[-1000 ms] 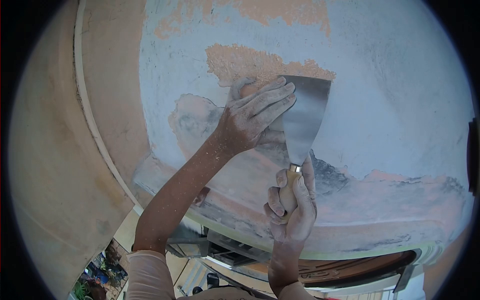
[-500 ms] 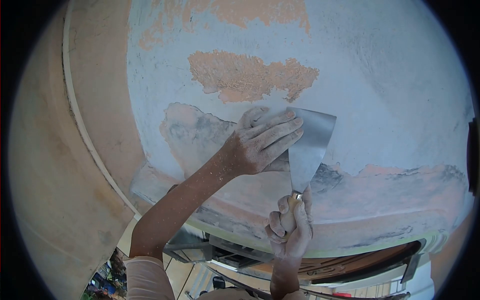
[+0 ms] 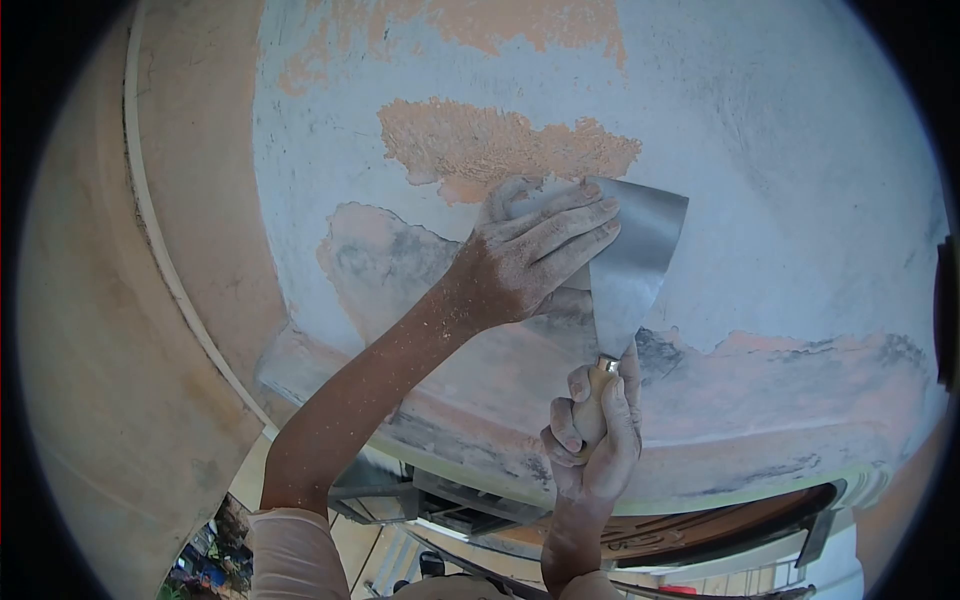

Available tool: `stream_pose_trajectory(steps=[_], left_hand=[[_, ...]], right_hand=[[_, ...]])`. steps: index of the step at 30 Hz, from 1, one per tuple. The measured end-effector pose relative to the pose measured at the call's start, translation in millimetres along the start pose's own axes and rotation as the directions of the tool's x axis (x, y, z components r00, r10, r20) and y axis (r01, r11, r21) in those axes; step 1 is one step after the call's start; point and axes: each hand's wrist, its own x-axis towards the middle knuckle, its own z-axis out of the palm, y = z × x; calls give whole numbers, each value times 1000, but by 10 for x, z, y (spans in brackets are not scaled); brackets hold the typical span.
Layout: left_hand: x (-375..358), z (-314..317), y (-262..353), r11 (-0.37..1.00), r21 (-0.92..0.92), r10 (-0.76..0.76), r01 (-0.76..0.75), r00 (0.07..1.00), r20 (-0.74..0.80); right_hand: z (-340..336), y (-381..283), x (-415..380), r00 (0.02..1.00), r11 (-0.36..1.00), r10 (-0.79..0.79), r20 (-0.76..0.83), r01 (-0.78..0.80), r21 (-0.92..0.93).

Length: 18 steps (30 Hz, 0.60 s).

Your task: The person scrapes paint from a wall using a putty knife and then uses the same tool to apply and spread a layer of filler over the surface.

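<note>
A scraper with a wide metal blade (image 3: 643,240) and a pale wooden handle points up against the painted wall (image 3: 780,230). Around its handle, the fingers of my right hand (image 3: 605,430) are closed. My left hand (image 3: 535,245) lies with fingers stretched out, their tips on the upper left part of the blade. White dust coats both hands. Just above the blade's edge and my left fingers is a bare peach patch (image 3: 500,145) with ragged borders. Behind my left wrist, a grey stained patch (image 3: 385,250) shows where the paint is gone.
A pale raised strip (image 3: 160,240) runs down the beige wall at the left. Below the worn wall is a brown arched opening or panel (image 3: 690,535) with dark framing beside it. Colourful clutter (image 3: 205,560) lies far below at the lower left.
The scraper and both hands have moved up and slightly right along the wall, bringing the blade nearer the peach patch. My grip on the handle is the same.
</note>
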Motion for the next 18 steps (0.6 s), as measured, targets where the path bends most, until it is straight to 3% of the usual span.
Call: stream_pose_trajectory(steps=[4,7,18], left_hand=[[-159,34,71,1000,2,16,-16,999,42],[-47,6,50,1000,-12,-7,8,1000,24],[-78,-61,118,1000,0,-9,9,998,61]], right_hand=[[-67,82,-151,998,999,23,-63,-20,48],[1,9,-1,1000,999,15,21,-16,37],[-33,-29,-167,997,996,72,-7,-71,57]])
